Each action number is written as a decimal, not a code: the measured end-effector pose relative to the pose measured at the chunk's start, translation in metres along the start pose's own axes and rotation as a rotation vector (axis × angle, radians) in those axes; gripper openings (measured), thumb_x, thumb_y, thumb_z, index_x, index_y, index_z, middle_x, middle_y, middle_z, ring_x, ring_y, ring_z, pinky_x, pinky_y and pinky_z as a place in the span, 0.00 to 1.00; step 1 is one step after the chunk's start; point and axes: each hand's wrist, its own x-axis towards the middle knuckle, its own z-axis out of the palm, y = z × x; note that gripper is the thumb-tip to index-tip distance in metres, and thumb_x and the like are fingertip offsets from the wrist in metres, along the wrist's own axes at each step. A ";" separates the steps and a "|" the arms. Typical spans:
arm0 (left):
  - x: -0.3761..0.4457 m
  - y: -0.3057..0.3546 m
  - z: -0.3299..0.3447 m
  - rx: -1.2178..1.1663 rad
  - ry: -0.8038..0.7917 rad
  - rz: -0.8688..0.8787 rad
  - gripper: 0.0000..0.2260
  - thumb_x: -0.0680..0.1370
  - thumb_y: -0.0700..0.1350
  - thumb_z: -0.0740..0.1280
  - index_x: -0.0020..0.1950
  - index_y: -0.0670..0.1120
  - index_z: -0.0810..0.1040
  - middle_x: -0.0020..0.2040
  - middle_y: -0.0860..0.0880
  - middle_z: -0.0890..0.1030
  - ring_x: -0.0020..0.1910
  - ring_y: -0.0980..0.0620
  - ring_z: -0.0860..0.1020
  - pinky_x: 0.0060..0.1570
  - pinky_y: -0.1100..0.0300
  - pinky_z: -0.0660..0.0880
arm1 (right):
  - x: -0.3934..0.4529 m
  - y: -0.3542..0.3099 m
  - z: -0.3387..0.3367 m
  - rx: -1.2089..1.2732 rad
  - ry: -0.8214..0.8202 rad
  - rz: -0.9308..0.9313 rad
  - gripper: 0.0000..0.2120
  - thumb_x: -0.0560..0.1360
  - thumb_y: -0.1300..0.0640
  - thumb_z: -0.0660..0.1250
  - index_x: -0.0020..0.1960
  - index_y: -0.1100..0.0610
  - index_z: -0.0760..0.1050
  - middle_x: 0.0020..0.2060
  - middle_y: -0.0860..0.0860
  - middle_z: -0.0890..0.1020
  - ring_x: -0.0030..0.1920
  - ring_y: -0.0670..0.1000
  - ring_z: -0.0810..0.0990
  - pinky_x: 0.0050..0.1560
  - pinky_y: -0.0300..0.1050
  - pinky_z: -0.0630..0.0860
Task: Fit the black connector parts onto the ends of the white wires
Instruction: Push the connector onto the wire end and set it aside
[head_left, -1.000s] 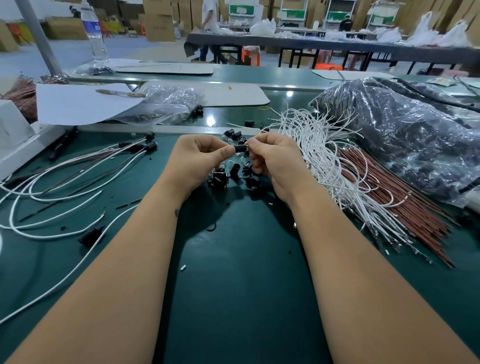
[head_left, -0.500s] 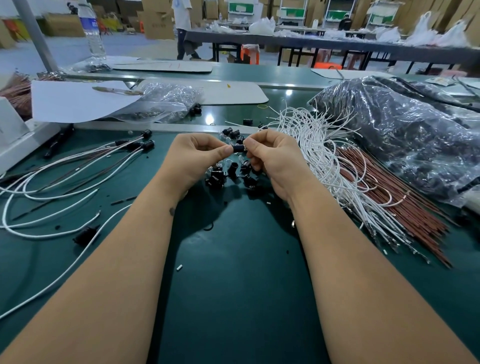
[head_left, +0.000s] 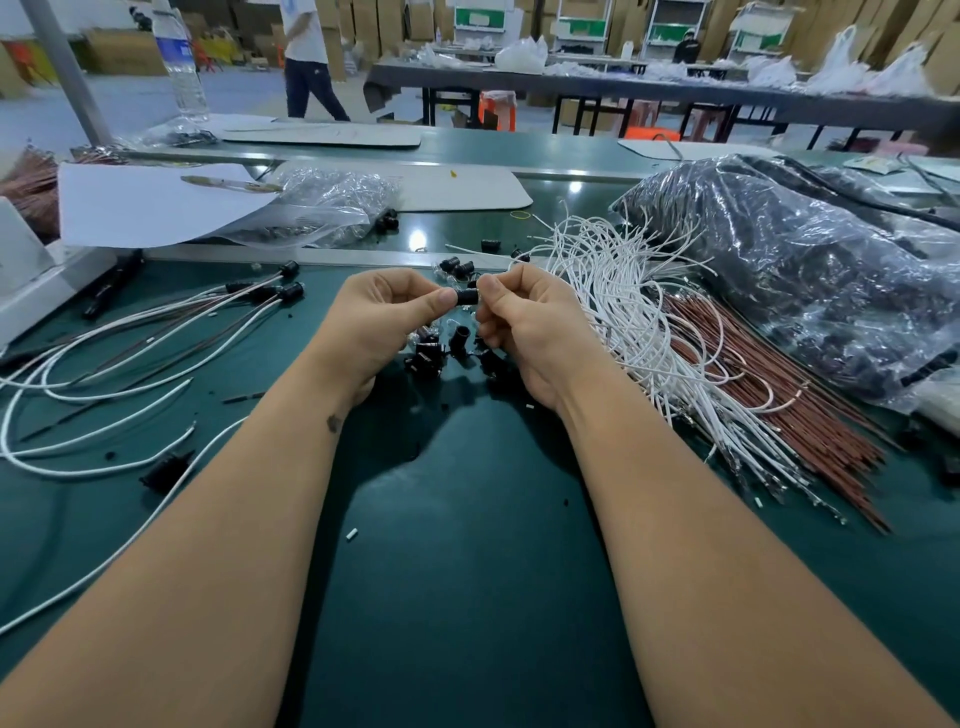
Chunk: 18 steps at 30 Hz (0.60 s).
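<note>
The black connector (head_left: 467, 296) lies crosswise, pinched at each end by fingers of the left hand (head_left: 382, 319) and right hand (head_left: 524, 322); white wires (head_left: 631, 332) lie nearest the right hand

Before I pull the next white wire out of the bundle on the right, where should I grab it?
Pinch one of the white wires near its far end, coming from above and the left. There the strands fan apart, while at the near end they lie packed against the brown wires with small metal tips.
</note>
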 end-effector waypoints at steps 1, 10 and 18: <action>0.000 0.000 0.000 -0.015 -0.003 -0.007 0.07 0.74 0.40 0.71 0.37 0.46 0.78 0.25 0.58 0.75 0.22 0.63 0.68 0.24 0.74 0.63 | 0.000 0.000 0.001 0.020 -0.006 0.001 0.10 0.79 0.63 0.63 0.40 0.58 0.70 0.29 0.53 0.75 0.26 0.47 0.71 0.29 0.38 0.69; 0.002 -0.001 -0.001 -0.081 0.006 -0.038 0.09 0.75 0.43 0.71 0.35 0.49 0.77 0.28 0.55 0.72 0.25 0.60 0.64 0.24 0.69 0.61 | -0.003 0.000 0.006 0.080 -0.035 -0.006 0.12 0.80 0.64 0.62 0.39 0.57 0.67 0.30 0.53 0.74 0.28 0.49 0.70 0.30 0.40 0.66; -0.001 -0.003 0.009 -0.009 0.045 0.022 0.07 0.75 0.42 0.71 0.38 0.46 0.79 0.24 0.59 0.75 0.22 0.64 0.70 0.26 0.76 0.65 | 0.001 0.001 0.002 -0.013 0.068 -0.017 0.08 0.80 0.63 0.62 0.41 0.57 0.70 0.30 0.52 0.75 0.26 0.46 0.72 0.29 0.38 0.69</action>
